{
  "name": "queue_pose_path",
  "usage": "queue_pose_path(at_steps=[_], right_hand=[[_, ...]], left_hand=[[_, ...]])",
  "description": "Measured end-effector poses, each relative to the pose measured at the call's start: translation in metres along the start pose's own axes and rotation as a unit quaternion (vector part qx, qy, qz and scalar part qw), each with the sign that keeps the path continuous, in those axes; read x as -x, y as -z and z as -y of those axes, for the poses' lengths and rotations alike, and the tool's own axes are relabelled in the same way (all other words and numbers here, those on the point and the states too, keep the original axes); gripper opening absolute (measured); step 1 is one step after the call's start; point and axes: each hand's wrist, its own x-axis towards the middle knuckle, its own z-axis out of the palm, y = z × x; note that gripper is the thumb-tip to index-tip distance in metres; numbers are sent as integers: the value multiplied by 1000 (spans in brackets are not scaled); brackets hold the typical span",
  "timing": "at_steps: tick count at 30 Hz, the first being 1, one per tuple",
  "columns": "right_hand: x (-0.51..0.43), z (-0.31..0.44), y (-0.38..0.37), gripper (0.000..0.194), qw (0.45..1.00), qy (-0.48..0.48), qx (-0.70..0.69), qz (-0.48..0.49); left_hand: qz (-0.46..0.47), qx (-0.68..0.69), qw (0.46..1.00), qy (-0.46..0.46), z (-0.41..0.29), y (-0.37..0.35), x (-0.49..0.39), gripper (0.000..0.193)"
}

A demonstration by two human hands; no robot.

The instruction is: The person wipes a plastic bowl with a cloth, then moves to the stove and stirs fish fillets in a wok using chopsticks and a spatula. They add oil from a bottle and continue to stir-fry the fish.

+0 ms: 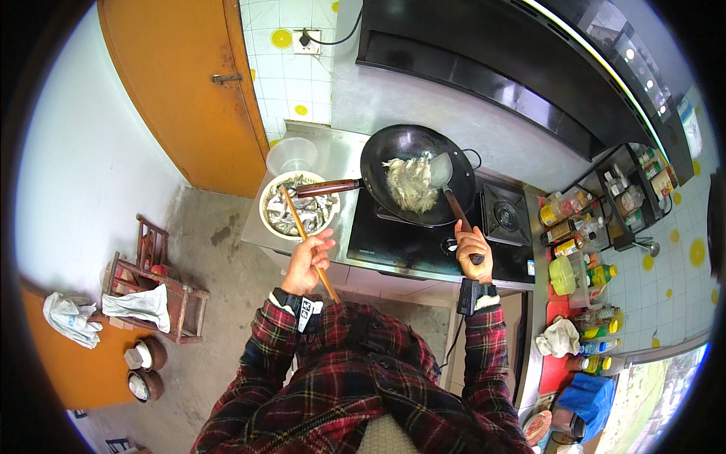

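Observation:
My left hand [309, 262] grips a pair of wooden chopsticks [298, 220], whose far tips reach over a cream plastic basket [263, 211]. Small silvery fish [295, 214] fill that basket. My right hand [473, 249] is closed around the wooden handle of a spatula [441, 170]. Its metal blade rests inside a black wok [379, 142], at the right side of a pale clump of frying fish [409, 181]. The wok sits on the left burner of the black gas hob [385, 247]. Its wooden handle [329, 188] points left, above the basket.
A clear plastic bowl [292, 156] stands behind the basket. The right burner [505, 214] holds no pan. Bottles [564, 207] and a lidless-looking green container [561, 276] line the right counter. A range hood [482, 68] overhangs the hob. Wooden chairs [187, 312] stand on the floor at left.

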Motion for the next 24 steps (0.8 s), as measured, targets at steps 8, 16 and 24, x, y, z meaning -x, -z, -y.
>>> queue_pose_path(at_steps=[8, 16, 24], right_hand=[[19, 6, -13, 38, 999, 20, 37, 12], [29, 8, -28, 39, 978, 47, 199, -43], [31, -14, -18, 44, 960, 41, 272, -56]], left_hand=[[-6, 9, 1000, 4, 2, 7, 3, 38], [-1, 12, 1000, 16, 3, 8, 1, 42], [-5, 5, 1000, 24, 5, 1, -3, 41]])
